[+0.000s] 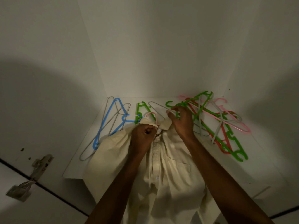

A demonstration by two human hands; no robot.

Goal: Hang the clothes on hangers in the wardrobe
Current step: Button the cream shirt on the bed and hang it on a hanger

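Shirt (163, 160), cream, button-front, lies collar-first on the white wardrobe shelf (252, 160), its body hanging over the shelf's front edge toward me; hem cut off by the bottom of the frame. I see a pink hanger (152, 115) inside it: only the hook and a short stem show above the collar, the arms are hidden under the cloth. My left hand (143, 136) is curled tight at the placket just below the collar, pinching fabric by the top button; the fingertips are buried in the folds, so I cannot tell whether they also touch the hanger stem. My right hand (182, 122) hovers over the right collar point, fingers spread and loosely bent, holding nothing that I can make out.

Light is dim; the shelf corners fall into shadow.

Left of the shirt: a blue hanger (113, 120) crossed with thin wire hangers (105, 135), partly covered by the left sleeve. Behind the collar: a green hanger (142, 110) and another wire one. Right of my right hand: a tangled pile of hangers (223, 125), green, red, pink and grey, reaching near the shelf's right front. Bare shelf shows only at the front right corner and the far strip along the back wall.

A metal door hinge (30, 177) sits low left, outside the shelf.
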